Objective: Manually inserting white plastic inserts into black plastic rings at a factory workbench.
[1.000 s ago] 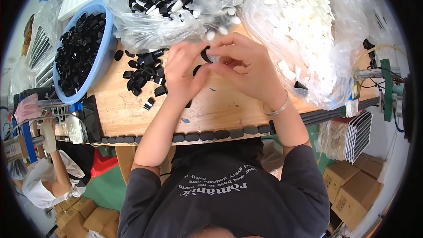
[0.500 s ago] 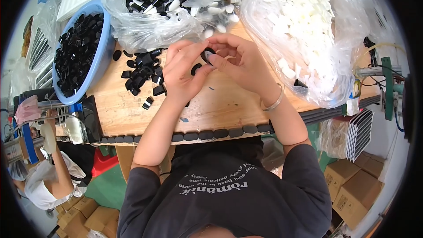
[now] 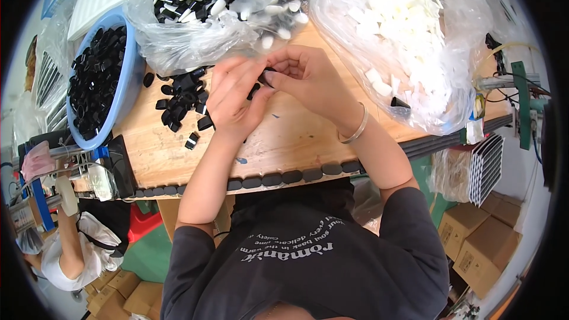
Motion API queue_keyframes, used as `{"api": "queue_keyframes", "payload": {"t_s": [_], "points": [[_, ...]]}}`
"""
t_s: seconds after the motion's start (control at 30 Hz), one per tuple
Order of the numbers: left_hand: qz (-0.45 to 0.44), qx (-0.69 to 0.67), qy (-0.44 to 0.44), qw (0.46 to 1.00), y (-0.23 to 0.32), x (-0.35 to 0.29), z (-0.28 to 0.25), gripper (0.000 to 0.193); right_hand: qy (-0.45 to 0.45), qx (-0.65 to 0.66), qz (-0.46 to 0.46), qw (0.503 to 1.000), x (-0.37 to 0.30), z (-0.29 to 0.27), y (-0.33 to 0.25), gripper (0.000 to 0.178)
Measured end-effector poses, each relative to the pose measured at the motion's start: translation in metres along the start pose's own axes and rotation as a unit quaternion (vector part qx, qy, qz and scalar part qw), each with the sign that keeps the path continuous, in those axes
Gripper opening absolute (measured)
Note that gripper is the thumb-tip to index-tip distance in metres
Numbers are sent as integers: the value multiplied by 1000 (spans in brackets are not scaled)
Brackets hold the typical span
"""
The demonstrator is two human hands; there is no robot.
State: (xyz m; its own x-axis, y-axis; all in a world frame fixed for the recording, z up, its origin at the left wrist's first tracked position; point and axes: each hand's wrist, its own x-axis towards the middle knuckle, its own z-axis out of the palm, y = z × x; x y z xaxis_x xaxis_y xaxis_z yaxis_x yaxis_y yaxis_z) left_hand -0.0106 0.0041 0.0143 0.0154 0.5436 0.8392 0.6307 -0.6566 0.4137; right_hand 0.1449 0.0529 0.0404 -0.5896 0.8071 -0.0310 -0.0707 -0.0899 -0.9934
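Holding, right hand: thumb and fingers closed narrowly on a small, glossy black oval piece, beside the fingertips of the other hand.
Left hand: curled, fingers together, with a second small black piece tucked between thumb and fingers; how firmly it is gripped, I cannot tell.
Just changed: half a second ago the oval's open face showed under the right thumb; now it is turned more edge-on and mostly covered. Both hands sit slightly further left in view, as do the things on the table.
Meaning: the piece seems to be getting turned or pressed in the fingers, so work on it looks unfinished.
Loose heap: short black plastic rings and caps, lying just left of the left hand on the pale wooden table.
Blue tub: an oval plastic tub full of similar black pieces, left of the heap.
Far bag: a crumpled clear plastic bag of mixed black and white pieces, beyond the hands.
Right bag: a clear plastic sheet-like bag bearing flat white pieces.
Near edge: a row of dark grey oval pads.
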Motion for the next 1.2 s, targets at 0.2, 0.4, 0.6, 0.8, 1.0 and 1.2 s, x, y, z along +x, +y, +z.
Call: {"api": "queue_keyframes", "payload": {"t_s": [0.2,0.4,0.6,0.8,1.0,1.2], "points": [[14,22,2,1000,2,0,1,43,-19,9,27,999,5,-3,5,21],[-91,-8,-16,996,4,-1,9,44,-35,33,25,999,9,-15,5,23],[-140,-27,28,989,-10,-10,2,43,131,-202,-33,970,18,-77,-15,20],[-162,-71,34,984,-8,-5,-2,44,258,-611,40,747,16,-156,11,9],[-131,-89,22,987,-10,-5,-2,46,267,-646,45,714,13,-139,6,9],[-87,-19,13,996,-7,-7,-1,47,176,-194,-111,959,-3,-44,-17,7]]}}
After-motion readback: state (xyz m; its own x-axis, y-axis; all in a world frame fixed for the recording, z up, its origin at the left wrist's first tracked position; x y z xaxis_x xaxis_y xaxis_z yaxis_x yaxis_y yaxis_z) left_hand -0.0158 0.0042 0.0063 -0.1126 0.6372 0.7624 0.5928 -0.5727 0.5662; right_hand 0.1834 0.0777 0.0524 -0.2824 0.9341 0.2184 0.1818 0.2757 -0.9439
